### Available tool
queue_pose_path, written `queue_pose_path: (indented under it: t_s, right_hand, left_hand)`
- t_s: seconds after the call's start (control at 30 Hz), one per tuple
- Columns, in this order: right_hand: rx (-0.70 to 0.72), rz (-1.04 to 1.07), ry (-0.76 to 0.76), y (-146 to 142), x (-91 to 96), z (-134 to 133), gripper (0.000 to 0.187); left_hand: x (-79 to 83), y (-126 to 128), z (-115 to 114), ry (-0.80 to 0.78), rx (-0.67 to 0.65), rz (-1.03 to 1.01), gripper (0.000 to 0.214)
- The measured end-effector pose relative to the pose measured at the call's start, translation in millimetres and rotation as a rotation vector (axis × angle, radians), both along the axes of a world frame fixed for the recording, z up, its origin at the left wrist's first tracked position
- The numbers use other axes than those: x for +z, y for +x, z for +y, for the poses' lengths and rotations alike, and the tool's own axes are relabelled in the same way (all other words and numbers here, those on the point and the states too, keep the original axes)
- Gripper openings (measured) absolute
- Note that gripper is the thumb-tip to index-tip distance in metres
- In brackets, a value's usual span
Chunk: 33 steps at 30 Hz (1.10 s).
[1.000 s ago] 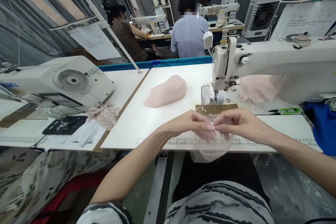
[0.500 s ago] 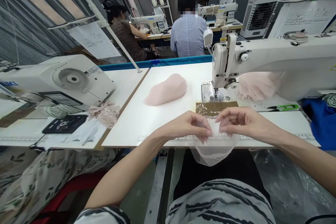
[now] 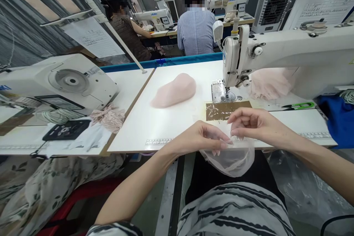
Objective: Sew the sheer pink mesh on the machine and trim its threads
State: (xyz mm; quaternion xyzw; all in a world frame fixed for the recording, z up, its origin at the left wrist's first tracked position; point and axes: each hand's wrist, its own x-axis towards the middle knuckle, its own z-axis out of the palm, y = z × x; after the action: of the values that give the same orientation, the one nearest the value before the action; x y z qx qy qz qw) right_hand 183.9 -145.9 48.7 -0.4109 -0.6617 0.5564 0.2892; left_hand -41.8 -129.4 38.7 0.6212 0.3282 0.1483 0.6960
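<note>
Between my two hands hangs a piece of sheer pale fabric (image 3: 235, 162), its lower part drooping past the table's front edge over my lap. My left hand (image 3: 211, 138) is closed, thumb and fingers pinching the fabric's upper edge. My right hand (image 3: 249, 123) pinches the same edge a little higher, close to the left fingertips. Just behind my hands is a brown taped strip (image 3: 225, 111) in front of the sewing machine's needle area (image 3: 227, 94). To the left on the white table lies a folded piece of sheer pink fabric (image 3: 174, 91).
The sewing machine (image 3: 276, 49) spans the right side, with gathered pink fabric (image 3: 272, 83) under its arm. Green thread snips (image 3: 300, 106) lie at the right. A second machine (image 3: 66, 84) stands at left. Two people (image 3: 195, 31) sit ahead, facing other machines.
My left hand has moved slightly down and right, nearer the right fingertips. The hanging fabric has shifted a little to the right. The camera view has tilted slightly.
</note>
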Motion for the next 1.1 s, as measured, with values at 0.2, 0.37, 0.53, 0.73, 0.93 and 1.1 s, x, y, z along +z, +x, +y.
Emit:
queue_pose_path:
  t_s: [0.2, 0.37, 0.53, 0.73, 0.93, 1.1]
  right_hand:
    - [0.017, -0.051, 0.044, -0.3, 4.2, -1.7, 0.024]
    - [0.027, -0.183, 0.326, -0.7, -4.4, -16.9, 0.009]
    - [-0.176, -0.256, 0.920, -5.0, -31.5, -29.8, 0.019]
    - [-0.305, -0.252, 0.967, -6.7, -48.0, -26.4, 0.015]
    - [-0.450, -0.250, 0.871, -7.0, -54.4, -29.7, 0.009]
    - [-0.466, -0.140, 0.416, -8.4, -51.2, -40.4, 0.013]
  left_hand:
    - [-4.2, 2.6, -11.1, 0.152, 0.068, 0.011, 0.016]
    - [-22.3, 4.6, -32.5, 1.181, 0.356, 0.135, 0.009]
    - [-39.7, 0.5, -40.8, 1.753, 0.248, 0.103, 0.015]
    - [-41.2, 11.1, -41.5, 1.564, 0.027, 0.249, 0.023]
    - [-37.8, 17.1, -41.4, 1.371, -0.037, 0.219, 0.024]
    - [-41.0, 18.6, -41.1, 1.295, -0.090, 0.225, 0.024]
